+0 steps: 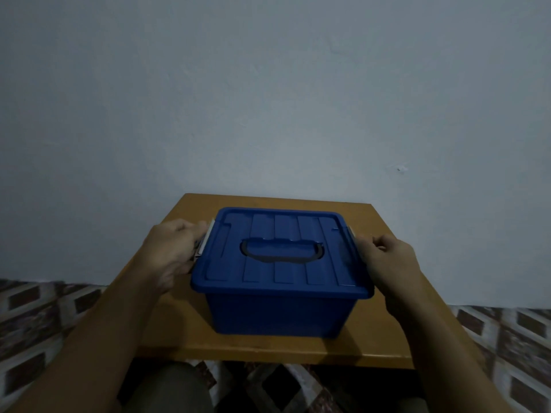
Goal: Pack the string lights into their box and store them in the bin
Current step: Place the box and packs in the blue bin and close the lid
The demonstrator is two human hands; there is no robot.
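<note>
- Pale blue-grey wall (pixel 268 99) is filling the whole upper half of the frame, and a patterned tile floor (pixel 35 317) is showing at the lower left and lower right.
- An orange-brown table (pixel 384 332) is standing against this wall, in the lower centre of the frame.
- The blue bin (pixel 277 314) is sitting upright on the middle of the table, a little nearer to the front edge than to the wall.
- Its long axis is running from left to right across the frame, and one long side is facing the camera.
- The blue lid (pixel 316 263) is lying flat on the bin and is covering it fully, so the inside is hidden.
- A dark handle (pixel 280 259) is lying flat in the middle of the lid, along the same left-to-right axis.
- The left hand (pixel 173 248) is holding the short left end of the bin, with its fingers curling around the grey left latch (pixel 205 242).
- The right hand (pixel 390 260) is holding the short right end, its fingers curling in against the right latch (pixel 351 231), of which only a small grey part is showing.
- Both forearms are reaching in from the bottom corners of the frame, one on each side of the bin.
- A grey trouser leg (pixel 170 389) is showing at the bottom, below the front edge of the table.
</note>
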